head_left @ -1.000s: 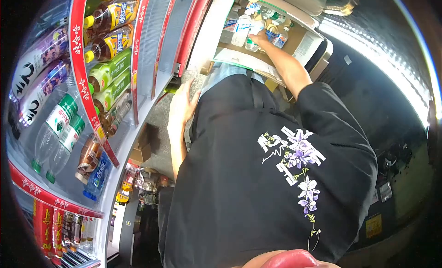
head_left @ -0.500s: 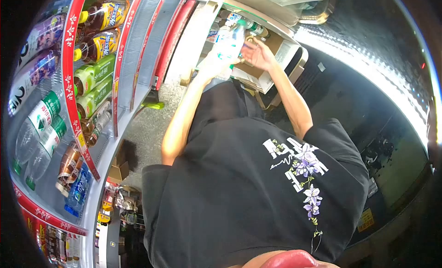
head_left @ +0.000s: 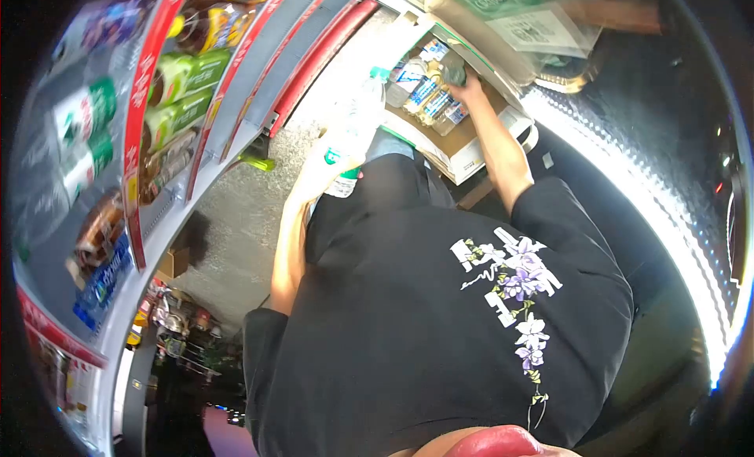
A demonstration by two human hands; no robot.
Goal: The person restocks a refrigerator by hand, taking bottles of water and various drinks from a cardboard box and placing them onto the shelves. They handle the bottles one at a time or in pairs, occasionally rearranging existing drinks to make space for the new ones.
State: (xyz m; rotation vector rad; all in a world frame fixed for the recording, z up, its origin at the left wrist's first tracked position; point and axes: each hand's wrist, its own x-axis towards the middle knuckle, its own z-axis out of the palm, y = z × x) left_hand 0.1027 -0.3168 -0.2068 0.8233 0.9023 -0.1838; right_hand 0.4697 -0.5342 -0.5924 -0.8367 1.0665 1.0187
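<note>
My left hand (head_left: 334, 165) is wrapped around the lower part of a clear water bottle (head_left: 357, 115) with a green cap. The bottle is tilted, cap end away from me, above my lap. My right hand (head_left: 469, 89) reaches into an open cardboard box (head_left: 459, 160), its fingers closed around a dark greenish bottle (head_left: 453, 72); this bottle is blurred and partly hidden by the hand. Several small bottles with blue and white labels (head_left: 428, 91) lie in the box beside that hand.
On my left, a drink shelf (head_left: 169, 221) with red edge strips holds several bottles, among them green-labelled tea (head_left: 188, 99) and clear water bottles (head_left: 82, 135). A bright light strip (head_left: 628, 182) curves along the right. A small carton (head_left: 174, 262) is on the floor.
My left hand has drawn the water bottle out from above the box toward my lap. My right hand, open beside that bottle before, has gone into the box and closed. The view has shifted.
</note>
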